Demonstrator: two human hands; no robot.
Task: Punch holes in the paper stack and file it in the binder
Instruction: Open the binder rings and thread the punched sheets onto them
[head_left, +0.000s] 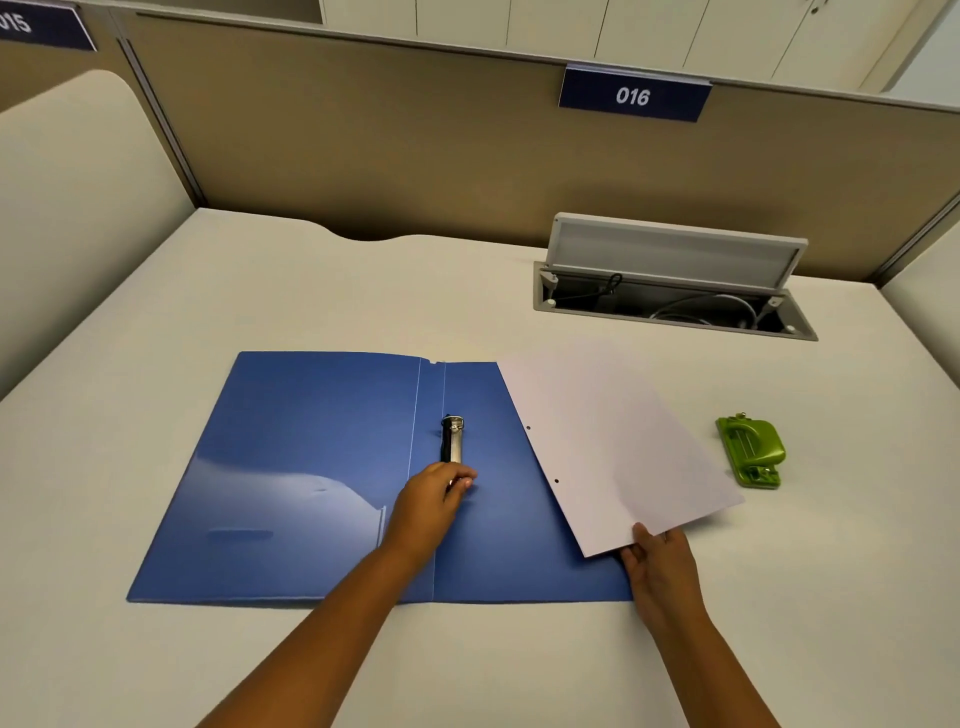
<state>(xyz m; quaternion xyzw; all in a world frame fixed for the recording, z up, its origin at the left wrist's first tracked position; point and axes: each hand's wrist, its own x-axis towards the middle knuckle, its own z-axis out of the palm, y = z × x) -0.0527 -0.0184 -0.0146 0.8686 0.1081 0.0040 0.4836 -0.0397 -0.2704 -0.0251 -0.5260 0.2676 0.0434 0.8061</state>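
A blue binder lies open and flat on the desk. Its metal ring mechanism sits beside the spine. My left hand rests on the near end of that mechanism, fingers closed around it. A white paper stack with two punched holes along its left edge lies tilted, partly over the binder's right cover. My right hand pinches the stack's near corner. A green hole punch sits on the desk to the right of the paper.
An open cable tray with a raised grey lid and cords is set into the white desk at the back right. A tan partition with a "016" sign borders the back.
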